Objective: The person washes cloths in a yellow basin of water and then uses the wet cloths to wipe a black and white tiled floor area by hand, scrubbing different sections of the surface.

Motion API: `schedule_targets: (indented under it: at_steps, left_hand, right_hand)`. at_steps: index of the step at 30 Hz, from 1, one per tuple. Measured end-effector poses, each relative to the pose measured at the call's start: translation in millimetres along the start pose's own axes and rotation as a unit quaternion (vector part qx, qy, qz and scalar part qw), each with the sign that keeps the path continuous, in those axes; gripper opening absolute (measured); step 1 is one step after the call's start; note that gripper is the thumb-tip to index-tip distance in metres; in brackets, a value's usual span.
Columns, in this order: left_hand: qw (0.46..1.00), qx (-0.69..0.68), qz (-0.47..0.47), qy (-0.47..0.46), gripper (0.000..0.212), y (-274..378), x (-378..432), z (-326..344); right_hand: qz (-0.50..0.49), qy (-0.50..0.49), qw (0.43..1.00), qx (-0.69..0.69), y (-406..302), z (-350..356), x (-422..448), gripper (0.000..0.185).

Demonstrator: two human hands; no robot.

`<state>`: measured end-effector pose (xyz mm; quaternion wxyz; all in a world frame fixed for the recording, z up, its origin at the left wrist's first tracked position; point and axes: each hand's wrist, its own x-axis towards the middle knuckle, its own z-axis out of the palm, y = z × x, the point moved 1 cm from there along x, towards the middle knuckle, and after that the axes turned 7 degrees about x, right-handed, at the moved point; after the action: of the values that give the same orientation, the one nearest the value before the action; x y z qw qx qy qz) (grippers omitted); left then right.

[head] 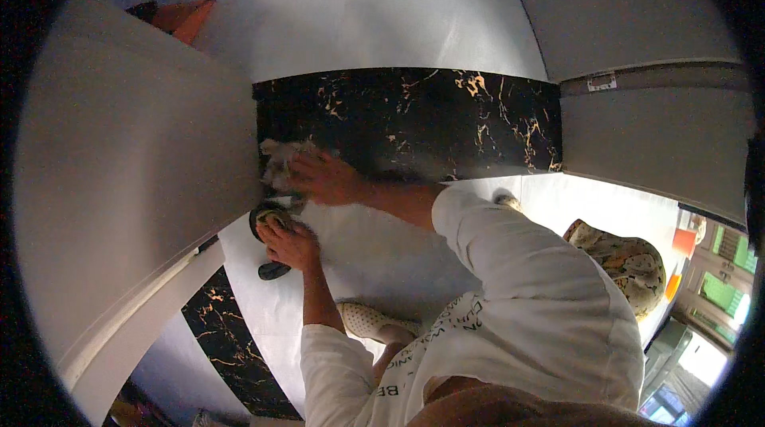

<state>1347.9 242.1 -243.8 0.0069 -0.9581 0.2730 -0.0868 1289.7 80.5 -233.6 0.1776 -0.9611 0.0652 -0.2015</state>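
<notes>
My right hand [326, 177] presses a pale crumpled material [278, 161], perhaps a cloth, onto the left end of a black, gold-veined marble-look floor strip [388, 122]. Just below it, my left hand [290, 242] is closed on a dark, round-edged object [257, 221] with something yellowish under the fingers; what it is cannot be told. A black rounded part [274, 270] shows under the left wrist and may belong to the same object. Between the hands lies a small greyish piece [293, 203], blurred.
A grey panel or wall [149, 128] rises at the left; another [651, 140] stands at the right. An orange object [185, 18] lies at the upper left. Below me are a dotted light shoe [370, 319] and patterned fabric [627, 265]. Another marble-look strip [233, 337] runs lower left.
</notes>
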Motion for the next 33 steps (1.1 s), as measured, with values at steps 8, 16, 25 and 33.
schedule_targets:
  at_steps: [8,16,25,33]
  left_hand:
    - [1.000,-0.005,-0.004,0.000,0.047,-0.3,2.5,4.5]
    - [1.000,0.008,-0.013,-0.014,0.050,-4.9,-2.4,11.6]
    - [1.000,0.007,0.013,-0.006,0.050,-7.1,-3.2,14.9]
    - [0.999,0.032,-0.006,-0.001,0.053,-2.3,-0.9,10.3]
  right_hand:
    - [0.253,-0.031,0.965,-0.058,135.5,-39.1,2.1,0.048]
    - [-0.041,0.021,0.992,-0.119,132.6,16.2,95.5,0.050]
    - [0.323,-0.111,0.907,-0.246,271.0,-27.3,109.5,0.049]
    - [0.505,-0.136,0.812,-0.260,272.1,-138.6,-115.9,0.059]
